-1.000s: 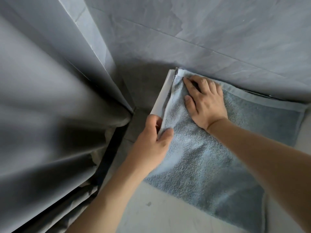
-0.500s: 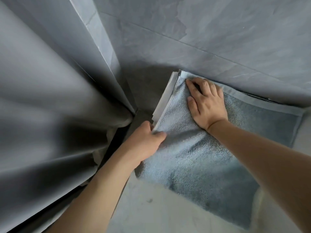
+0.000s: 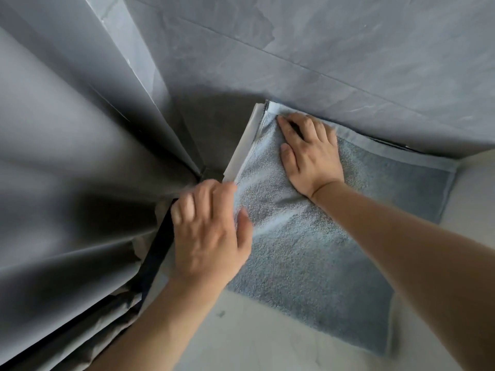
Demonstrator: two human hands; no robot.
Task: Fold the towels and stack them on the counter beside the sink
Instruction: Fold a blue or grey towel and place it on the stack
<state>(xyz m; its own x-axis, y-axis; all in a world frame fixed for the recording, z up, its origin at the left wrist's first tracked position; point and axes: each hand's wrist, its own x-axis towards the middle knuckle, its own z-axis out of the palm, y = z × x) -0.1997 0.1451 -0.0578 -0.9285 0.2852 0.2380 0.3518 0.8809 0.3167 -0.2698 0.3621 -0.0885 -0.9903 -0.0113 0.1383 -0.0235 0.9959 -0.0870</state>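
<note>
A folded blue-grey towel [image 3: 316,250] lies flat on the pale counter [image 3: 254,341], its far edge against the grey wall. A white towel [image 3: 242,148] lies under it and shows only as a strip along the left edge. My right hand [image 3: 310,153] rests flat, palm down, on the blue towel's far left corner. My left hand [image 3: 211,234] sits at the towel's left edge, fingers spread and slightly blurred, thumb on the cloth; it grips nothing that I can see.
A grey curtain [image 3: 80,183] hangs in folds at the left, close to my left hand. The grey tiled wall [image 3: 348,49] runs along the back. Bare counter shows in front of the towel and at the right [image 3: 471,199].
My left hand let go of the towel's left edge, drew back toward me and opened its fingers. My right hand stayed pressed on the far corner.
</note>
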